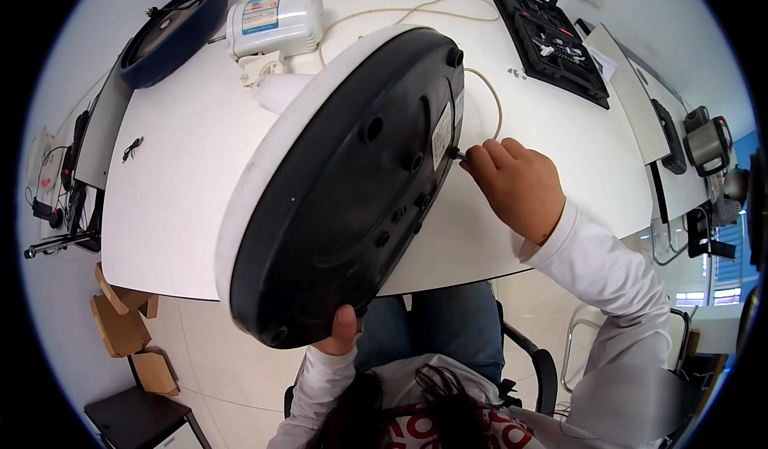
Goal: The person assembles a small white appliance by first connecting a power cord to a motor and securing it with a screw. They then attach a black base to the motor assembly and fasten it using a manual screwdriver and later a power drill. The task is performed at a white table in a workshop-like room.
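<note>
A large oval fan base (344, 185), black underneath with a white rim, is tipped up on its side so its underside faces me. My left hand (340, 333) grips its lower end, with the thumb on the black underside and the other fingers mostly hidden. At the base's right edge my right hand (512, 181) pinches something small and thin against a dark hole; its kind is too small to tell. Behind that hand a cream cord (498, 101) loops up. Beyond the base lies the fan's white motor housing (280, 21), on its side on the table.
A dark blue round part (172, 41) rests at the table's far left. An open black tool case (552, 41) is at the far right, beside several small metal pieces (518, 73). A short black cable (132, 149) lies left. Cardboard boxes (124, 321) stand on the floor at left.
</note>
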The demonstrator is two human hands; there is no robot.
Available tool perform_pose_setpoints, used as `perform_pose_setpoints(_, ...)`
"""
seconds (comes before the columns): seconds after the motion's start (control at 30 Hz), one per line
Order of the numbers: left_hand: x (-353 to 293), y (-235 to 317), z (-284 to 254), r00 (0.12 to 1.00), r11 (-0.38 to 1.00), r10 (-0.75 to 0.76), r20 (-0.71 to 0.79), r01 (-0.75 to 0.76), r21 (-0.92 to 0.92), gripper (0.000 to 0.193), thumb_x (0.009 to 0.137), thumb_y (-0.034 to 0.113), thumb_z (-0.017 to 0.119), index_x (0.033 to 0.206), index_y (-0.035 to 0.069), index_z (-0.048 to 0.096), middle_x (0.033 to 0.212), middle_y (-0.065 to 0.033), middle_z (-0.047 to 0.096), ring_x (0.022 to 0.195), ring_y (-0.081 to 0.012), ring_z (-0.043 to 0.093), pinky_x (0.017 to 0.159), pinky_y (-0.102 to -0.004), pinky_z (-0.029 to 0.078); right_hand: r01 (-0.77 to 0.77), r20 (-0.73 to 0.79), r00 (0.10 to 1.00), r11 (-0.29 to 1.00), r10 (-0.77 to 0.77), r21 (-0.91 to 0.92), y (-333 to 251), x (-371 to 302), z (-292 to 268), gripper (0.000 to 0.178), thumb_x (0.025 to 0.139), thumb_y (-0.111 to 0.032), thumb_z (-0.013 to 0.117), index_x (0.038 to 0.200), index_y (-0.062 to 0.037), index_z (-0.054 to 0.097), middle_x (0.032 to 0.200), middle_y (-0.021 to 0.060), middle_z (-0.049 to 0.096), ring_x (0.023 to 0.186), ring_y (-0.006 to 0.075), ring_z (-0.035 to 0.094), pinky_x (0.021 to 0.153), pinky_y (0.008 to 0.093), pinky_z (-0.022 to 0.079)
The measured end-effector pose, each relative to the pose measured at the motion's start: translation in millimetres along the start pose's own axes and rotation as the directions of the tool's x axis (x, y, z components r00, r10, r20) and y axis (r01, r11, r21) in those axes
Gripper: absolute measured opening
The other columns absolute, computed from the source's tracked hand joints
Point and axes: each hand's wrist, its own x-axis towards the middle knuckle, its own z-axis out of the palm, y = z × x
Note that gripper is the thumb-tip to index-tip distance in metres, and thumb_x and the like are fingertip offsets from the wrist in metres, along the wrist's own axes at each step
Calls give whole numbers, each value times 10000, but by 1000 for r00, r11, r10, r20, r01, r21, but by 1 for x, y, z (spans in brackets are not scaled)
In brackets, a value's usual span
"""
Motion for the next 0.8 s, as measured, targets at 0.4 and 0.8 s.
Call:
perform_pose_setpoints(0.4,2,4,7,998,1000,11,-63,-11,1,529,813,387,613,1154,-6,520,1069,-106,586,944,-237,571,819,-315,449,-654,850,483,-732,-208,193,16,13,-3,293,946,-266,367,698,-117,411,537,-71,243,454,42,202,388,177,193)
perform_pose_setpoints(0.8,6,-10,6,967,959,237,-94,-217,180,609,828,298,532,1271,-70,334,1186,-194,496,999,-245,551,819,-307,482,-567,476,822,512,312,645,2,4,-4,244,895,-251,511,948,-13,507,671,115,581,560,213,529,516,325,409)
